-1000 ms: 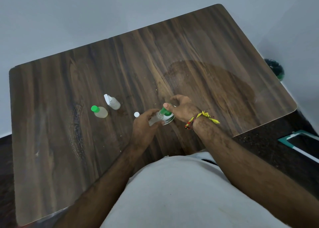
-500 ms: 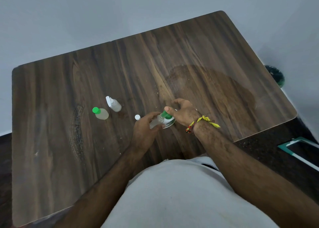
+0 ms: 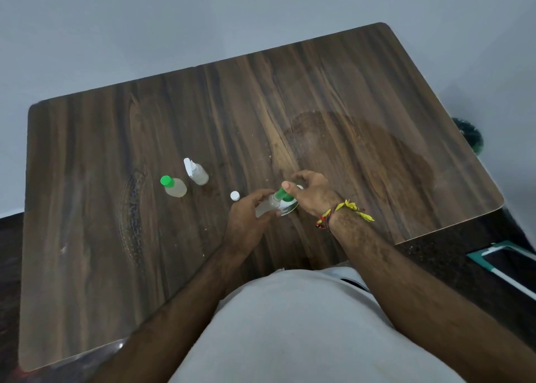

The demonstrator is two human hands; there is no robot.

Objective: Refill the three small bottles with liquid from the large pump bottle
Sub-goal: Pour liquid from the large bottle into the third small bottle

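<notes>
My left hand (image 3: 246, 217) grips a small clear uncapped bottle (image 3: 265, 208), tilted with its mouth at the green pump head (image 3: 280, 194) of the large pump bottle (image 3: 290, 207). The pump bottle stands on the wooden table (image 3: 116, 266), seen from above, white with a green label. My right hand (image 3: 313, 192) arches over the pump, thumb on the green head, fingers curled past it. A loose white cap (image 3: 235, 195) lies just left of my left hand. Further left stand a small green-capped bottle (image 3: 174, 187) and a small white spray-top bottle (image 3: 196, 172), both holding pale liquid.
A large darker patch (image 3: 362, 156) marks the table's right half. Off the table's right edge, a dark green round object (image 3: 470, 136) sits on the floor, and a teal-and-white item (image 3: 507, 263) lies lower right. The wall runs behind the table's far edge.
The view tilted, so the table sits lower in frame. Both hands stay at the pump bottle with the small bottle held to the nozzle; nothing else moved.
</notes>
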